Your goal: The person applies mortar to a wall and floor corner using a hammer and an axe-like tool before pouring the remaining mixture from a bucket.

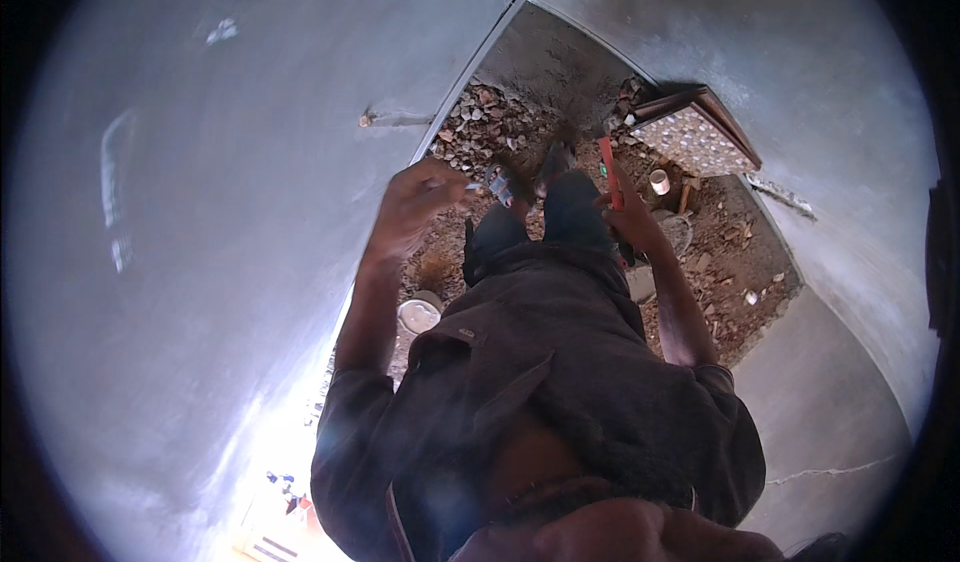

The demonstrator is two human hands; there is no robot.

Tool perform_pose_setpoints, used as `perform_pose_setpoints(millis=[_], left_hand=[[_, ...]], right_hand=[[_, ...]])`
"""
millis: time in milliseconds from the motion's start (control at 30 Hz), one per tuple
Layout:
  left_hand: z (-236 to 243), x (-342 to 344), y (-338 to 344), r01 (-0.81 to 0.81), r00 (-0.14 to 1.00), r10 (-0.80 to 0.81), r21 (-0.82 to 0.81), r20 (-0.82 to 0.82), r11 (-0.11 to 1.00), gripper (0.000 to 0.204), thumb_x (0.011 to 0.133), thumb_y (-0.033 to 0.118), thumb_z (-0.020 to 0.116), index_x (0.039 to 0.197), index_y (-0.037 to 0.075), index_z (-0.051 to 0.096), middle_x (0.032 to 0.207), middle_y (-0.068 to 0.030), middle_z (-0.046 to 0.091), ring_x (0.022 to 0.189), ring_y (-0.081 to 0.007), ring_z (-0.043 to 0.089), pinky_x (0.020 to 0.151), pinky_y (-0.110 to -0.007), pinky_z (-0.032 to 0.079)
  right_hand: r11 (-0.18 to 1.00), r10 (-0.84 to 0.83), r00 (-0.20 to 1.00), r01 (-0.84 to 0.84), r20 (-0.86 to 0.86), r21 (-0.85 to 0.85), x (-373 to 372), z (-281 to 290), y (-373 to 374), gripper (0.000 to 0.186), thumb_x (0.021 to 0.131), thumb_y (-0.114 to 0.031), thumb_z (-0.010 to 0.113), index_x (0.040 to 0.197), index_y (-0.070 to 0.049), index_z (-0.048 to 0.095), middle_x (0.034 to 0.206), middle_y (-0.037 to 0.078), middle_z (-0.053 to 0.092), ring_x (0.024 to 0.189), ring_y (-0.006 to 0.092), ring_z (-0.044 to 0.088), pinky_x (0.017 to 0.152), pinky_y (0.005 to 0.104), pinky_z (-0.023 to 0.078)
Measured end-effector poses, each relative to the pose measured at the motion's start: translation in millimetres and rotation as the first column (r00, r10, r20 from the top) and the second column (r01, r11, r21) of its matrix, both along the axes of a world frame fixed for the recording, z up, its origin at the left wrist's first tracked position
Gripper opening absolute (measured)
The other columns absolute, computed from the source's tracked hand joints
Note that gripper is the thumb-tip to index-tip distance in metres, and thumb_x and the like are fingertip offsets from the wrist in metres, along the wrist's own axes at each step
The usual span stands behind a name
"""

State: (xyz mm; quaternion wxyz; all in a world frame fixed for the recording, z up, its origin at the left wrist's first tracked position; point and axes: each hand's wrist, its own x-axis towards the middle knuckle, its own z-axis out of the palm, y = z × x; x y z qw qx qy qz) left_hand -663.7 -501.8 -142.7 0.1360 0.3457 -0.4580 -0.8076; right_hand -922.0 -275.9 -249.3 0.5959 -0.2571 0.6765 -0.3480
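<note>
My left hand (420, 207) is raised in front of the grey wall on the left, its fingers pinched together. A small pale bluish piece (473, 186) shows at the fingertips; its kind is too small to make out. On the other side, my right hand (632, 224) wraps round a long, narrow red-orange tool (609, 167) with a dark lower end, held upright. The tool's exact kind is unclear. Both hands are apart, above my legs and the rubble-strewn floor.
Broken stones (480, 122) lie along the left wall. A white bucket (420, 314) stands beside my left forearm. Toward the right are a pale cup (659, 182) and leaning brown-edged panels (700, 140). A short pipe-like stub (368, 119) sits in a slot of the left wall.
</note>
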Motion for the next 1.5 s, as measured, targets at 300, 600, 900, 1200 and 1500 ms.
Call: perform_pose_setpoints(millis=[300,600,900,1200,1500], left_hand=[[-27,-71,1,0.002,0.996,0.004,-0.067,0.093,0.998,0.005,0.084,0.009,0.061,0.083,0.005,0.058,0.08,-0.0057,0.06,0.073,-0.0119,0.057,0.069,-0.027,0.047],[-10,-110,44,0.103,0.949,-0.008,-0.284,0.315,0.953,0.016,0.084,0.019,0.063,0.088,0.003,0.06,0.089,-0.0034,0.059,0.081,-0.0096,0.053,0.07,-0.025,0.043],[25,-51,41,0.543,0.831,-0.552,0.123,0.063,0.831,0.048,0.085,0.037,0.06,0.119,0.004,0.054,0.109,-0.0089,0.059,0.102,-0.0195,0.055,0.088,-0.033,0.043],[17,-33,31,0.606,0.763,-0.647,0.338,0.008,0.72,0.053,0.075,0.033,0.071,0.115,0.003,0.056,0.109,-0.0093,0.057,0.103,-0.0205,0.053,0.09,-0.035,0.042],[151,-70,9,0.63,0.652,-0.737,-0.67,0.181,0.393,0.034,0.08,0.019,0.063,0.107,0.002,0.054,0.123,-0.0183,0.043,0.107,-0.0322,0.05,0.09,-0.039,0.043]], right_hand=[[0.954,0.086,0.994,-0.064,0.064,-0.293,-22,6,-43,0.054,0.082,-0.009,0.057,0.132,-0.013,0.039,0.093,0.007,0.058,0.078,0.0103,0.054,0.065,0.0259,0.046],[0.786,0.399,0.896,-0.443,-0.192,-0.432,-40,67,-112,0.014,0.084,-0.015,0.059,0.091,-0.003,0.06,0.077,0.005,0.058,0.075,0.0103,0.054,0.067,0.0257,0.043],[0.814,0.486,0.867,-0.494,-0.108,-0.304,-73,89,-102,0.017,0.08,-0.011,0.059,0.097,-0.006,0.06,0.081,0.009,0.058,0.074,0.0177,0.057,0.069,0.032,0.044],[0.396,0.646,0.657,-0.724,-0.39,-0.565,-62,125,-121,0.019,0.078,-0.009,0.062,0.097,-0.007,0.063,0.089,0.011,0.059,0.083,0.0274,0.059,0.074,0.0362,0.046],[0.35,0.762,0.59,-0.722,-0.267,-0.597,-47,122,-139,0.02,0.079,-0.01,0.06,0.098,-0.006,0.064,0.092,0.012,0.062,0.086,0.0276,0.06,0.076,0.0365,0.046]])
